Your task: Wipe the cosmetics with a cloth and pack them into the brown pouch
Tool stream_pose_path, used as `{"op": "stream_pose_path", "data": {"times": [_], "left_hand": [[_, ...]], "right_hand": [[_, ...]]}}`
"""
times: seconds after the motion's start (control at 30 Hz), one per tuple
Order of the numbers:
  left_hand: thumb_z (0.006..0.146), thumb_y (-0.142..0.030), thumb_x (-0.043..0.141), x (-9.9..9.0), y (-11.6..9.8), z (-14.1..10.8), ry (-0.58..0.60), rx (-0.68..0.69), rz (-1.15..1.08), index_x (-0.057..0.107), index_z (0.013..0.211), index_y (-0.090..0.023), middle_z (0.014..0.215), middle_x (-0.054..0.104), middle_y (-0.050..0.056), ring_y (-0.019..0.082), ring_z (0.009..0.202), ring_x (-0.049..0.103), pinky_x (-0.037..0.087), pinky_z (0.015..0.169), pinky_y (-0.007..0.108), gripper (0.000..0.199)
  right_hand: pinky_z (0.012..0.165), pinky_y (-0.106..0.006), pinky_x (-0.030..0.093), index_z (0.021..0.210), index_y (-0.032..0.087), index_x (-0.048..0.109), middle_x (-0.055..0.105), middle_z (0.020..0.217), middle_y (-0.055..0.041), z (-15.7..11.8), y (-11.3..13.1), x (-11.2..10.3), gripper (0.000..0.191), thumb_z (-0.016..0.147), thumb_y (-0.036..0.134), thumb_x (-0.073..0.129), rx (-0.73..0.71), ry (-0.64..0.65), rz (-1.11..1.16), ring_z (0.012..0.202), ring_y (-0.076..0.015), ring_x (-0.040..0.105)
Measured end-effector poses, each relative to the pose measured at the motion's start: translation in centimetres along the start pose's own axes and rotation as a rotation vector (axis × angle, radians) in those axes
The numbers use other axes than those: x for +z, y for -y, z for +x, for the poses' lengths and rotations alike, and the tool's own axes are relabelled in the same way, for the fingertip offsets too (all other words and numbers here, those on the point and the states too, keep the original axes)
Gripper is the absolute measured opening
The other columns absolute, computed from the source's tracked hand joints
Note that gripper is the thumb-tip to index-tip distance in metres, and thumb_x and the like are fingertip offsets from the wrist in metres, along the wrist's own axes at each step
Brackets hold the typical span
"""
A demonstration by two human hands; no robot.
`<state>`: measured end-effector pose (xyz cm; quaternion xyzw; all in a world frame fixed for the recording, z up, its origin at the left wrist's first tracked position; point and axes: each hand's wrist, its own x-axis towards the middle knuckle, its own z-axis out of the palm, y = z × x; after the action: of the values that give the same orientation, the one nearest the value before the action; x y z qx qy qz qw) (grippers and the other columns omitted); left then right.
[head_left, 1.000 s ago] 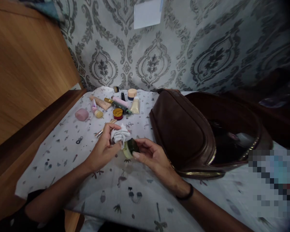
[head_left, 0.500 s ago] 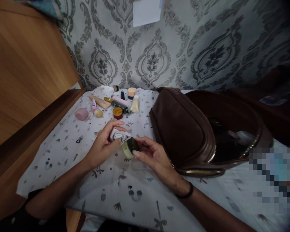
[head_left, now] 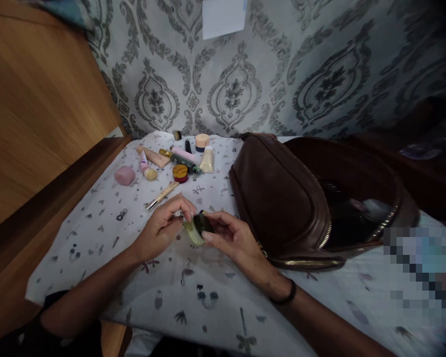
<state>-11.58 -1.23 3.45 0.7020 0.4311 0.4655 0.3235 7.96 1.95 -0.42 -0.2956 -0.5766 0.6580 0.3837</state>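
Note:
A small jar with a dark lid and a pale green body (head_left: 194, 234) is tilted between my hands. My right hand (head_left: 235, 239) grips it by the lid side. My left hand (head_left: 163, 225) is closed at the jar's other side, its fingertips close to the rim; the white cloth is mostly hidden in it, with only a bit showing near the fingers. Just beyond my left hand lies a slim beige tube with a silver end (head_left: 162, 195). Behind it sits a red jar with a gold lid (head_left: 180, 173).
A brown leather bag (head_left: 278, 198) stands open on the right. Tubes, a peach-lidded jar (head_left: 202, 142), a cream tube (head_left: 207, 159) and a pink sponge (head_left: 124, 175) lie at the back left. Patterned fabric hangs behind.
My left hand has drawn in around the cloth, which was bunched and plainly visible before. The slim beige tube has come into view. My right hand still holds the jar.

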Motion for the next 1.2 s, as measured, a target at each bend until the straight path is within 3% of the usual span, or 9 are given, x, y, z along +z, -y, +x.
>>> {"op": "stream_pose_path", "data": {"times": [0.1,0.2,0.33,0.47,0.63,0.77,0.9,1.07,1.2], "left_hand": [[0.092,-0.030,0.056,0.3,0.4,-0.2,-0.004,-0.007,-0.099,0.054,0.080,-0.021,0.089,0.058,0.005,0.023,0.093,0.058,0.048,0.084,0.036,0.016],[0.095,-0.037,0.056,0.8,0.4,-0.4,-0.087,0.005,-0.196,0.055,0.076,-0.020,0.081,0.057,0.003,0.022,0.090,0.058,0.047,0.083,0.035,0.025],[0.093,-0.033,0.060,1.4,-0.1,-0.6,-0.188,-0.131,-0.167,0.052,0.078,-0.021,0.081,0.059,0.002,0.018,0.084,0.056,0.045,0.076,0.030,0.021],[0.090,-0.024,0.058,1.4,-0.5,-0.6,-0.172,-0.173,-0.099,0.053,0.096,-0.022,0.094,0.059,0.002,0.018,0.091,0.056,0.046,0.079,0.030,0.008],[0.077,-0.013,0.057,1.1,-0.1,-0.6,-0.170,-0.168,-0.088,0.053,0.105,-0.022,0.110,0.062,0.005,0.020,0.105,0.059,0.047,0.088,0.031,0.030],[0.076,-0.015,0.055,0.7,0.3,-0.4,-0.110,-0.326,-0.138,0.054,0.116,-0.022,0.118,0.066,0.007,0.022,0.104,0.063,0.050,0.083,0.032,0.040],[0.083,-0.022,0.051,0.0,0.3,0.0,0.004,-0.357,-0.036,0.059,0.109,-0.022,0.125,0.064,0.006,0.024,0.112,0.061,0.049,0.089,0.035,0.028],[0.092,-0.029,0.039,-0.5,0.1,0.4,0.164,-0.468,0.132,0.056,0.105,-0.023,0.100,0.062,0.001,0.021,0.095,0.058,0.048,0.080,0.032,0.022],[0.086,-0.025,0.044,-0.5,0.1,0.3,0.104,-0.547,0.086,0.055,0.106,-0.025,0.079,0.054,-0.003,0.016,0.072,0.051,0.043,0.066,0.027,0.023]], "right_hand": [[0.082,-0.034,0.057,0.099,0.022,0.070,0.073,0.100,-0.0048,-0.1,0.0,0.1,0.035,0.074,0.042,0.082,-0.006,0.015,0.005,0.094,-0.0201,0.068],[0.083,-0.033,0.057,0.098,0.022,0.071,0.073,0.097,-0.0038,-0.1,-0.3,0.2,0.034,0.073,0.041,0.083,-0.020,0.027,0.004,0.092,-0.0191,0.068],[0.083,-0.033,0.057,0.096,0.023,0.070,0.072,0.095,-0.0026,0.0,-0.7,0.3,0.034,0.070,0.040,0.085,-0.023,0.019,0.009,0.090,-0.0180,0.067],[0.083,-0.033,0.057,0.096,0.023,0.070,0.071,0.096,-0.0026,0.1,-1.0,0.2,0.035,0.071,0.042,0.084,-0.009,0.031,0.039,0.090,-0.0177,0.067],[0.084,-0.034,0.056,0.097,0.024,0.069,0.070,0.096,-0.0023,0.1,-1.1,0.3,0.037,0.069,0.042,0.086,0.005,0.026,0.043,0.090,-0.0179,0.066],[0.085,-0.034,0.056,0.098,0.023,0.069,0.070,0.098,-0.0027,0.0,-1.1,0.2,0.035,0.071,0.041,0.085,-0.001,0.025,0.034,0.092,-0.0178,0.067],[0.088,-0.035,0.056,0.101,0.023,0.069,0.071,0.102,-0.0039,0.0,-0.9,0.2,0.037,0.072,0.041,0.084,-0.015,0.019,0.018,0.095,-0.0186,0.067],[0.086,-0.035,0.056,0.101,0.022,0.069,0.072,0.100,-0.0044,-0.1,-0.8,0.3,0.041,0.072,0.046,0.084,-0.057,0.029,-0.013,0.091,-0.0185,0.067],[0.086,-0.035,0.056,0.101,0.023,0.069,0.072,0.100,-0.0037,-0.1,-0.8,0.3,0.040,0.072,0.047,0.084,-0.068,0.041,-0.015,0.092,-0.0182,0.067]]}}
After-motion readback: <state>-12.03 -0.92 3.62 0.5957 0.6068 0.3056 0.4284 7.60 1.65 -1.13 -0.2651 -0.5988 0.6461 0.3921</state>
